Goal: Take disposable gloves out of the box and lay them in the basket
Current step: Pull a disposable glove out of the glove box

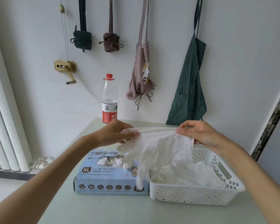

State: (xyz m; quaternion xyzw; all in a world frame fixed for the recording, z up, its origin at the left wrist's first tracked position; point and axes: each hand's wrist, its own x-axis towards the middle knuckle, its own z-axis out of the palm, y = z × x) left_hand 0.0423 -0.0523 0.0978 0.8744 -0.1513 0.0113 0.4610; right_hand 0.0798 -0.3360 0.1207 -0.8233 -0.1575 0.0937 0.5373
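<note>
While the pale table point(103, 209) carries everything, the white perforated basket point(192, 197) sits below and a little to the right of the two hands, touching the right end of the blue glove box point(110, 186), which lies below the left hand. A heap of white gloves point(192, 175) is already seen in the basket, so the task is judged to be well under way.

One glove point(160, 151) is held stretched in the air between the hands, above the box and the basket's left end. Its cuff edge is pinched by the left hand point(118, 135) at one side and by the right hand point(199, 135) at the other, each grip closed between thumb and fingertips on the thin film. The glove's fingers hang limp beneath the grips, their tips dangling in front of the box.

Such a glove is judged to be very light, soft and floppy, somewhat clingy, and liable to tear if pulled hard; the cuff, where the rim looks rolled, is the sound place to be taken.

More crumpled gloves point(113, 160) show in the box's top opening, partly masked by the hanging glove. How many remain inside cannot be told. The separate gloves in the heap cannot be counted, and the box's small print is too blurred to be read.
</note>
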